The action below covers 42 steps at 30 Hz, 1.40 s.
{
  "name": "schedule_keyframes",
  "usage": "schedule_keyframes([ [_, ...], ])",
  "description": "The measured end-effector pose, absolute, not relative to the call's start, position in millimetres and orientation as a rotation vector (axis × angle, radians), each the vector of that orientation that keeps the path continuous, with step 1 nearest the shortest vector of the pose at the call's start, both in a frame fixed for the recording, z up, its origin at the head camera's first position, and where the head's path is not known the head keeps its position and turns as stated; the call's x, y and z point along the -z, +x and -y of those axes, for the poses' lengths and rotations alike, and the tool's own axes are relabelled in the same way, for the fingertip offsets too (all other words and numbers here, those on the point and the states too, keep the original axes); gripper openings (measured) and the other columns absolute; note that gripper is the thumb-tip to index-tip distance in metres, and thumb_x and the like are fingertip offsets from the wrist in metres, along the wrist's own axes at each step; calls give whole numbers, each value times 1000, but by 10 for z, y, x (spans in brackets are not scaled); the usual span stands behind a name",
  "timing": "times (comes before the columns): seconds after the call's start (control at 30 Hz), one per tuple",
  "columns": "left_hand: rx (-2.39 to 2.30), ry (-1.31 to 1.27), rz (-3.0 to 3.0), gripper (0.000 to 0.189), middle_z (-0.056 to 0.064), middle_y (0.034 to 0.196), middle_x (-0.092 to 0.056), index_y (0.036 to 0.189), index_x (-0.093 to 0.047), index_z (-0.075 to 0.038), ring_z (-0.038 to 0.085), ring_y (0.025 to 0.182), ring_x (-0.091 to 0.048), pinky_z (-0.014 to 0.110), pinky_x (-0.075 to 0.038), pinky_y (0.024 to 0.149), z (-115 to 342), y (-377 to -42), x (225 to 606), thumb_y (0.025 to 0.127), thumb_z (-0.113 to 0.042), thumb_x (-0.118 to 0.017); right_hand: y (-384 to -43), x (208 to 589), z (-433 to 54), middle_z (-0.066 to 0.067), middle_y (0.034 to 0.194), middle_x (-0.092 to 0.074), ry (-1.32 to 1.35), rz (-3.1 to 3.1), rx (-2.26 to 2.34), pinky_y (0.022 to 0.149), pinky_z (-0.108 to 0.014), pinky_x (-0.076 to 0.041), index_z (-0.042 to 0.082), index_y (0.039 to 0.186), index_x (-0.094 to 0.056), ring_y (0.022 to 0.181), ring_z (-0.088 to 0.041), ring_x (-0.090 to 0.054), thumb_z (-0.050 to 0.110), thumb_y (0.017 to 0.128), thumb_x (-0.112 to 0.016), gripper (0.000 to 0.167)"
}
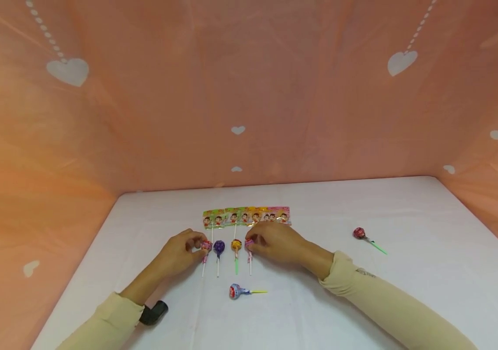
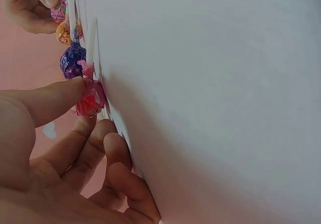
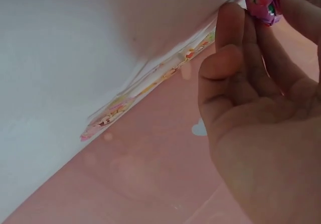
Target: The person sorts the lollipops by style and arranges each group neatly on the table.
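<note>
My left hand (image 1: 180,253) pinches the wrapped head of a pink-red lollipop (image 2: 91,99) between thumb and fingers. At the other end of the row, my right hand (image 1: 280,241) holds a pink lollipop (image 3: 263,5) by its head. Between the hands lie a purple lollipop (image 1: 219,247) and a yellow-orange lollipop (image 1: 236,244). All the sticks in this row point toward me. Just beyond the row, flat green, yellow and pink candy packets (image 1: 244,216) with cartoon faces form a line; white sticks come down from some of them, and my right hand partly covers the packets' right part.
Nearer to me, a blue, white and red lollipop (image 1: 234,291) lies sideways, its yellow stick to the right. Farther right is a dark red lollipop (image 1: 359,233) with a green stick. Orange cloth (image 1: 249,97) with white hearts walls in the white table (image 1: 318,316).
</note>
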<state>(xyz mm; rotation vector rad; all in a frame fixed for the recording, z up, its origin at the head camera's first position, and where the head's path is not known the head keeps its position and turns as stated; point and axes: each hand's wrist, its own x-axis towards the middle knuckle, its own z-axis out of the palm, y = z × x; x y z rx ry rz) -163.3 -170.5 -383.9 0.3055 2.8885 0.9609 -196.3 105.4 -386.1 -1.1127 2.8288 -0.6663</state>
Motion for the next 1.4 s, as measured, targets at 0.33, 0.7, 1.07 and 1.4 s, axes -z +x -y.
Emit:
schedule_keyframes([
  [0.33,-961,320,-2884,19,2,88,-58,104,-70,-10,16,81,-49,31,-39,71,1700,-1638,3833,86,-11,-73,-1927,3830,-1058,8,99,-71,-1122,-2852,621,82,-31,-52,17,111,-73,86,-8,-60,30,95,-65,22],
  [0.7,-953,351,-2888,19,2,89,-59,104,-70,-9,16,81,-49,31,-39,71,1699,-1628,3822,86,-12,-73,-1913,3829,-1091,6,106,-73,-1148,-2856,636,89,-34,-53,15,112,-73,96,-10,-65,30,93,-66,25],
  [1.07,-947,345,-2878,18,2,90,-59,104,-70,-10,16,82,-50,31,-40,72,1701,-1629,3819,87,-12,-73,-1920,3824,-1111,5,108,-74,-1135,-2844,645,90,-35,-53,15,115,-74,98,-12,-65,29,93,-68,26],
  [1.4,-955,346,-2873,17,2,90,-59,104,-70,-10,16,83,-50,31,-41,73,1662,-1627,3814,87,-12,-73,-1897,3807,-1171,-1,121,-72,-1108,-2863,598,101,-40,-50,12,123,-70,117,-20,-65,30,93,-66,35],
])
